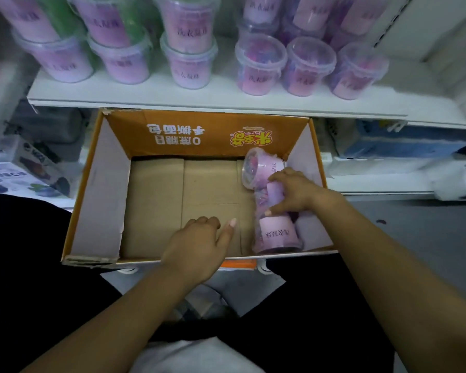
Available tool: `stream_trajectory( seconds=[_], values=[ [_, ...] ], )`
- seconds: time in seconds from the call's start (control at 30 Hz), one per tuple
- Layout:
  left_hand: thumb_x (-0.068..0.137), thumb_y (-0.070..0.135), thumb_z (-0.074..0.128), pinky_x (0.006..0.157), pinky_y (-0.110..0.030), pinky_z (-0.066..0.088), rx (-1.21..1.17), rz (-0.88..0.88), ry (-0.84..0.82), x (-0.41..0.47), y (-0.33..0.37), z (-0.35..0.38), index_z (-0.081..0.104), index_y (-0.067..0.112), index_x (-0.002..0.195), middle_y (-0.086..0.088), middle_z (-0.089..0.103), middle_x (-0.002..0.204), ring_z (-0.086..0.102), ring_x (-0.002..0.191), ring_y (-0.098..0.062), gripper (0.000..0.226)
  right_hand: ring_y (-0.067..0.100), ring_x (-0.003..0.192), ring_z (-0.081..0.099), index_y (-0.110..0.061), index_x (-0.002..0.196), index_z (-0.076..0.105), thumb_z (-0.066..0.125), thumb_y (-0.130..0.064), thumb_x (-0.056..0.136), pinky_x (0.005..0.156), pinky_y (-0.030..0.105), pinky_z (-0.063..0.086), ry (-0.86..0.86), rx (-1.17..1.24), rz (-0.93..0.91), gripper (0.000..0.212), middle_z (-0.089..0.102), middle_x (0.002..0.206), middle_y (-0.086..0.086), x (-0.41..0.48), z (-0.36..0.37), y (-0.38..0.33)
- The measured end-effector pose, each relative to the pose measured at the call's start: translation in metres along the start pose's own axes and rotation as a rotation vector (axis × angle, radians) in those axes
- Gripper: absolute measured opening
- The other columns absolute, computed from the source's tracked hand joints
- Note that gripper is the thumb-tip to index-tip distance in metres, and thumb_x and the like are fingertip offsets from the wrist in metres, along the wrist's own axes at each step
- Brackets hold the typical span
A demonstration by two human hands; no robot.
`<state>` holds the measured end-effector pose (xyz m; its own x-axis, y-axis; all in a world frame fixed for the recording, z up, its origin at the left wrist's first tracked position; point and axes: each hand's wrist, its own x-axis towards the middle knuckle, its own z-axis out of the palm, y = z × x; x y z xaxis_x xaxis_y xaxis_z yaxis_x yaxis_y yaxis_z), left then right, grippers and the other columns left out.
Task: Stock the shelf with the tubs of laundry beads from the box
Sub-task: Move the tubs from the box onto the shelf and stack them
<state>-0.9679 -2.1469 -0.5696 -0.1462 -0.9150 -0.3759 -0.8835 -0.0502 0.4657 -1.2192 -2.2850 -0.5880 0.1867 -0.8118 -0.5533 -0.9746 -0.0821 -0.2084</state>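
Pick-up step is judged in hand: three tubs are left lying along the right wall of the box (100, 184), and the middle tub (274, 193) is clasped from above by the right hand (293, 195), fingers curled round it. The left hand (197, 243) is held low over the box floor, loosely bent, nothing gripped. Next, a lift clear of the far tub (258, 168) and near tub (277, 235) is called for, then upright placement on the shelf (199, 99). The middle tub is mostly covered, and the top stacked row is cut off.

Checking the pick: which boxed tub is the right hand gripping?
The middle tub of the three along the box's right wall: the right hand curls round it alone.
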Motion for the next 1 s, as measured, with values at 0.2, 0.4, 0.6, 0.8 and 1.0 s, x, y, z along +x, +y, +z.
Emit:
stream_trajectory(
  seconds=[0.2, 0.4, 0.6, 0.8, 1.0],
  values=[
    [0.102, 0.058, 0.019, 0.075, -0.038, 0.050, -0.137, 0.021, 0.108, -0.003, -0.005, -0.002, 0.046, 0.024, 0.073, 0.003, 0.057, 0.076, 0.053, 0.075, -0.018, 0.052, 0.025, 0.126, 0.038, -0.029, 0.139, 0.042, 0.091, -0.054, 0.057, 0.103, 0.044, 0.044, 0.030, -0.160, 0.009, 0.099, 0.042, 0.138, 0.004, 0.005, -0.001, -0.011],
    [0.106, 0.053, 0.024, 0.066, -0.032, 0.048, -0.256, -0.002, 0.154, -0.002, -0.006, -0.005, 0.050, 0.025, 0.071, 0.003, 0.057, 0.069, 0.054, 0.067, -0.011, 0.052, 0.024, 0.122, 0.042, -0.027, 0.136, 0.049, 0.085, -0.068, 0.051, 0.102, 0.043, 0.044, 0.088, -0.268, -0.045, 0.102, 0.047, 0.134, 0.004, -0.005, -0.013, -0.012],
    [0.105, 0.053, 0.026, 0.068, -0.035, 0.051, -0.301, -0.006, 0.195, -0.003, -0.008, -0.003, 0.054, 0.023, 0.074, 0.002, 0.058, 0.068, 0.056, 0.068, -0.012, 0.051, 0.019, 0.120, 0.041, -0.021, 0.136, 0.048, 0.090, -0.059, 0.053, 0.101, 0.036, 0.042, 0.183, -0.057, -0.063, 0.101, 0.043, 0.129, 0.001, -0.028, -0.024, -0.008],
    [0.100, 0.052, 0.045, 0.072, -0.024, 0.049, -0.745, -0.097, 0.187, -0.004, -0.002, -0.016, 0.063, 0.025, 0.100, 0.008, 0.065, 0.086, 0.061, 0.083, -0.007, 0.033, 0.010, 0.097, 0.060, -0.022, 0.117, 0.058, 0.091, -0.058, 0.056, 0.084, 0.027, 0.054, 0.503, 0.460, 0.034, 0.078, 0.055, 0.113, -0.005, -0.077, -0.041, -0.017],
    [0.077, 0.066, 0.072, 0.104, -0.032, 0.047, -1.111, -0.130, 0.058, 0.000, -0.001, -0.040, 0.052, 0.032, 0.140, 0.012, 0.060, 0.131, 0.060, 0.117, -0.004, 0.075, 0.023, 0.096, 0.075, -0.016, 0.113, 0.068, 0.077, -0.072, 0.061, 0.088, 0.045, 0.061, 0.327, 1.305, 0.173, 0.076, 0.077, 0.105, 0.007, -0.116, -0.017, -0.062]
  ],
)
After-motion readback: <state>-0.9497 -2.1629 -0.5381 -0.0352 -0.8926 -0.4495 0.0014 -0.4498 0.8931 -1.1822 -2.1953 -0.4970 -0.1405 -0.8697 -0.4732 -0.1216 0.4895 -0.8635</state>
